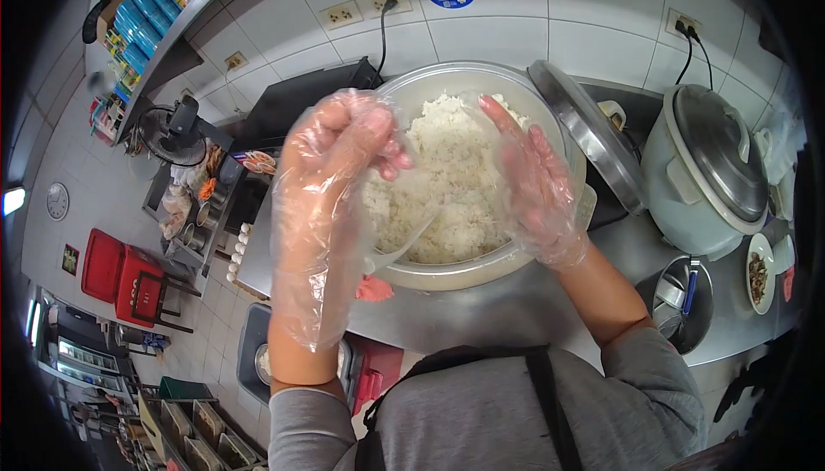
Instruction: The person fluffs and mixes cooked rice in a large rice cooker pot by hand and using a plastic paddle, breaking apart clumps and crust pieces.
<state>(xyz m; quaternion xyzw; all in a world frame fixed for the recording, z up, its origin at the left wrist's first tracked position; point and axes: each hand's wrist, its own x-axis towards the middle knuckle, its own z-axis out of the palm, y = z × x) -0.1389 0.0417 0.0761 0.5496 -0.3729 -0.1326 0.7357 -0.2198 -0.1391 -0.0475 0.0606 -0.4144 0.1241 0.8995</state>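
Rice [455, 157] | in pot [455, 277] | below, between 2 gloved hands [344, 136] [540, 187]

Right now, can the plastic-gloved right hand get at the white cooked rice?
Probably yes: the right hand, seemingly empty, hovers over the large round pot; the white cooked rice lies uncovered, with the round metal lid leaning beside the pot.

- Left hand [344, 140]: raised, wrist bent inward, fingers curled, thumb lying close against them.
- Right hand [537, 187]: raised, fingers extended and slightly bent, aimed away from the torso [481, 411]; no grip formed.
- Spacing: hands apart, roughly level with each other.
- Left forearm [303, 359]: nearly straight out from the body.
- Right forearm [601, 295]: angled inward.
- Covering: loose clear plastic over both hands, reaching farther along the left forearm.
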